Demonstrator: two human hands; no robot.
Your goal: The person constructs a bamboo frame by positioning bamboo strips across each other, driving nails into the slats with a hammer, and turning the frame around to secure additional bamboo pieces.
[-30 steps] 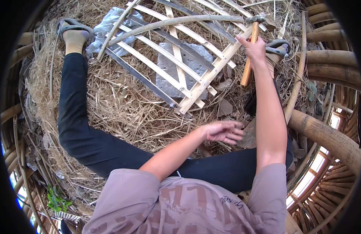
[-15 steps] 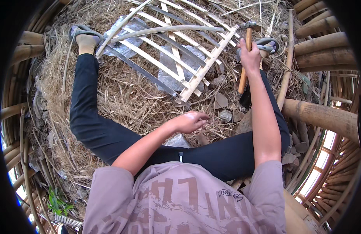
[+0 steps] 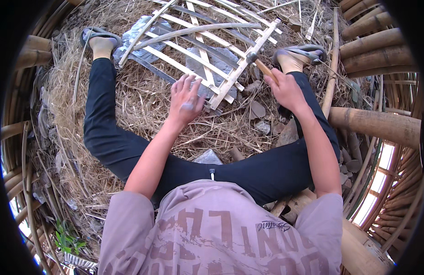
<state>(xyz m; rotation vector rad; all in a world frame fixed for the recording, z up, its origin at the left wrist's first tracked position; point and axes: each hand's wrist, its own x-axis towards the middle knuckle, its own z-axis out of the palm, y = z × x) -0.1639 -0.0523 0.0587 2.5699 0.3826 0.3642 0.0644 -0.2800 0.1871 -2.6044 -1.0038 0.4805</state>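
Observation:
My right hand (image 3: 286,91) is closed around the wooden handle of a hammer (image 3: 266,70). The hammer's metal head is at the near end strip of a lattice of pale and dark split-bamboo strips (image 3: 239,72); whether they touch I cannot tell. My left hand (image 3: 184,100), palm down with fingers spread, reaches to the lattice's near left side and holds nothing; contact with the strips is unclear. Beneath the lattice lies a grey stone slab (image 3: 219,65). A long curved stick (image 3: 198,29) crosses over the strips.
My legs stretch out on both sides of the lattice, sandalled feet beyond. Dry straw (image 3: 143,103) covers the ground. Crumpled clear plastic (image 3: 145,52) lies under the lattice's left side. Broken stones (image 3: 257,110) sit near my right knee. Thick bamboo poles (image 3: 374,123) border the right.
My right hand has lowered the hammer, bringing its head down and left to the lattice's end strip. My left hand has moved forward and left to the lattice, its fingers spreading.

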